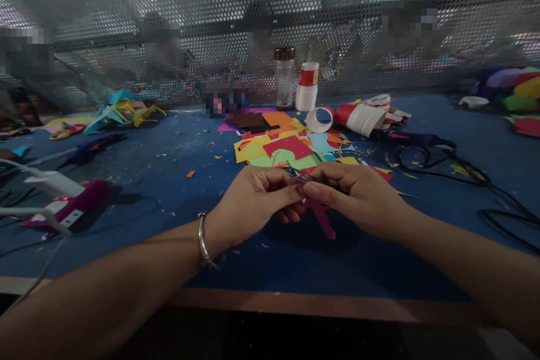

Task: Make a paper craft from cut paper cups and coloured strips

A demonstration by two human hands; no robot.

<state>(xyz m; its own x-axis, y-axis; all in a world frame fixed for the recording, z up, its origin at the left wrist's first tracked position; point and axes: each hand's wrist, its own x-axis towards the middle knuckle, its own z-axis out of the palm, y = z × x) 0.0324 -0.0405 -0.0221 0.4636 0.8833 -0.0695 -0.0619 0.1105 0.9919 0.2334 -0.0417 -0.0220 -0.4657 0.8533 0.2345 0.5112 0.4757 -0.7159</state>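
My left hand (261, 197), with a silver bangle at its wrist, is closed in a pinch over the middle of the table. Its thumb and fingertips meet those of my right hand (354, 194). Between the hands a piece of magenta paper (324, 219) hangs down; the grasped end is hidden by fingers. My right hand is closed around what looks like dark, thin-bladed scissors (297, 174), mostly covered by the fingers. Just behind the hands lies a pile of coloured paper scraps (287, 146), red, yellow, green and orange.
Behind the pile stand a glass bottle (284, 81) and a stack of paper cups (307, 87); more cups (360, 118) lie tipped over. A corded tool (413, 138) trails black cable at right. At left are a magenta power strip (88, 202) and a second tool (90, 149).
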